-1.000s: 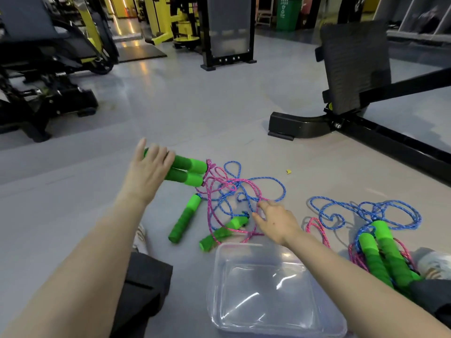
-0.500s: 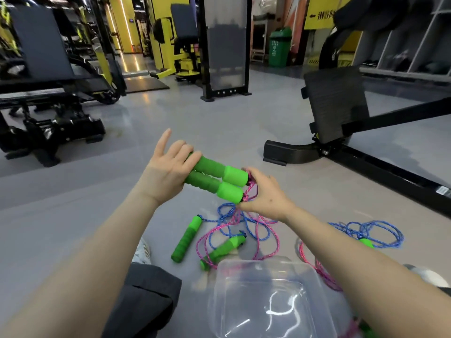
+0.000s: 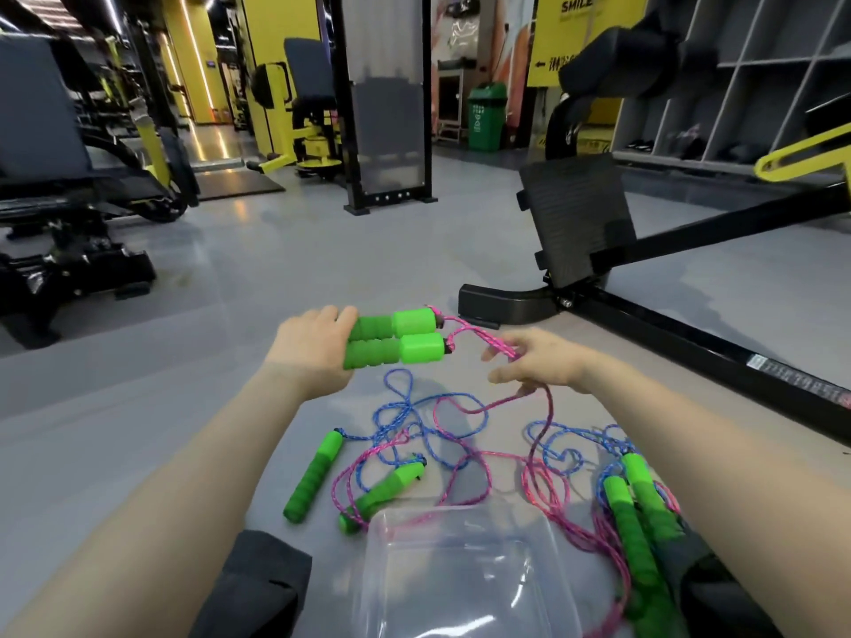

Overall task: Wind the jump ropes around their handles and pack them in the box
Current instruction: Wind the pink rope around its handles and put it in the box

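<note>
— What's in your left grip (image 3: pixel 313 349)?
— Two green handles (image 3: pixel 396 342), side by side. My right grip (image 3: pixel 541 367) pinches their pink rope (image 3: pixel 480 334).
— And the box (image 3: pixel 460 516)?
— Clear, on the floor (image 3: pixel 322 250) beside tangled ropes (image 3: pixel 414 435).

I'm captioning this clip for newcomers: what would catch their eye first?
Mid-frame, the left hand grips a pair of green foam jump-rope handles side by side, while the right hand pinches their pink braided cord. Below, tangled pink and blue ropes sprawl on the grey floor beside a clear plastic box.
</note>
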A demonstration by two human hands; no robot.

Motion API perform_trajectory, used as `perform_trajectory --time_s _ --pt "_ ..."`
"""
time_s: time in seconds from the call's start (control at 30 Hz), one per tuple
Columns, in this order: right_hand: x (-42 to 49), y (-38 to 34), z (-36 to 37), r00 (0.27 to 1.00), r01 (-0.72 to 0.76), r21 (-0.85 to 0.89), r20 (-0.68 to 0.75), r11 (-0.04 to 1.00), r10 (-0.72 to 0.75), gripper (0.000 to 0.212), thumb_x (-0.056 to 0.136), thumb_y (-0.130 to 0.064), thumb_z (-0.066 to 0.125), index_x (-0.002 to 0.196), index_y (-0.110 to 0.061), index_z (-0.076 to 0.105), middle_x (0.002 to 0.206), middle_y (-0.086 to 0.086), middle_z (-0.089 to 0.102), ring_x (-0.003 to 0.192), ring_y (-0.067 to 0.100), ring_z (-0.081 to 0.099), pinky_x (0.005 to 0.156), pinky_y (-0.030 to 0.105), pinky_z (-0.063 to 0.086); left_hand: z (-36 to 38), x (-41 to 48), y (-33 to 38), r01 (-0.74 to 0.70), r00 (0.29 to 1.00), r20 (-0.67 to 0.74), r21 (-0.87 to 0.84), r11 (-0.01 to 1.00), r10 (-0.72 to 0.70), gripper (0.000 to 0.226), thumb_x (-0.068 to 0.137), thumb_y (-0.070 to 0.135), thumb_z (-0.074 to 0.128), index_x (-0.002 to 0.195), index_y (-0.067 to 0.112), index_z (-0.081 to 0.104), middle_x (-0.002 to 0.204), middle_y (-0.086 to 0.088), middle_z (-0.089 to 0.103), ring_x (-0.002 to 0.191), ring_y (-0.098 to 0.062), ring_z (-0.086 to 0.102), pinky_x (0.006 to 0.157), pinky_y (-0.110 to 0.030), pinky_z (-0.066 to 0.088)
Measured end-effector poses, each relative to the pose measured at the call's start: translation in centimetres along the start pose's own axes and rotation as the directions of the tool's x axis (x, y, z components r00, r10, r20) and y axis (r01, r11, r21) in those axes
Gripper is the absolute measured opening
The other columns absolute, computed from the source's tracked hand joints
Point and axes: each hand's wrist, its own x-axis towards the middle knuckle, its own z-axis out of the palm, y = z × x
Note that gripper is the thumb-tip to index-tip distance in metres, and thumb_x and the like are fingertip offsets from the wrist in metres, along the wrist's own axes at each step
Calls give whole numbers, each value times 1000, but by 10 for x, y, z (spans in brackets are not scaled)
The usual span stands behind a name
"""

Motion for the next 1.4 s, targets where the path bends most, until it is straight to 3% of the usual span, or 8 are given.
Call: perform_trajectory --time_s 0.17,0.33,0.5,0.67,0.93,1.13,1.27,1.4 --pt "-11 25 -43 925 -191 -169 -360 967 120 22 93 -20 53 82 -5 64 59 4 49 49 18 49 47 22 45 -17 -5 -20 345 923 159 63 936 -351 41 82 28 57 117 13 42 118 -9 57 110 -30 57 80 -32 43" --pt "-12 30 -45 818 -206 4 -548 979 174 25 93 -17 46 82 -3 64 70 15 60 76 30 59 63 30 41 -49 0 -22 625 780 282 -295 723 -559 31 78 29 65 100 9 56 93 -12 64 87 -30 63 75 -32 46" --pt "-7 9 -20 927 -125 14 -356 992 121 32 94 -8 36 63 -11 46 56 6 41 26 11 48 34 18 34 -59 16 26 738 666 707 -670 75 -238 27 82 29 65 74 14 44 68 -6 51 42 -14 44 45 -16 34" --pt "-4 -5 -2 972 -160 29 -167 987 162 35 98 -13 31 66 -8 42 56 8 40 21 12 47 30 14 31 -69 43 87 645 729 675 -623 -443 111 29 79 40 69 90 21 50 58 -6 56 81 -23 62 49 -23 42" --pt "-16 12 10 992 -123 -344 -33 931 119 32 97 -19 36 95 -2 62 89 20 62 87 35 61 72 33 47 -84 62 108 474 824 562 -618 -627 69 32 81 39 65 102 20 50 78 -7 56 62 -17 59 86 -55 50" --pt "-14 -16 1 991 -58 -160 -128 985 38 17 95 -15 34 89 -7 47 66 3 38 51 18 36 32 19 30 -68 38 94 653 749 605 -602 -460 270 29 73 43 66 82 17 55 66 0 55 54 -15 58 97 -62 38" --pt "-7 -35 11 992 -36 -155 -126 987 16 21 93 -11 32 74 -12 42 68 3 38 54 19 35 41 23 29 -64 27 80 595 790 550 -581 -555 272 28 73 45 63 79 18 56 67 -1 56 57 -15 58 97 -61 37" --pt "-8 -56 38 992 97 -269 108 958 -70 17 93 -8 31 81 -11 42 62 4 35 49 17 34 36 23 33 -64 29 88 362 880 470 -583 -728 61 23 82 33 58 72 13 52 58 -1 53 50 -15 55 64 -27 45"
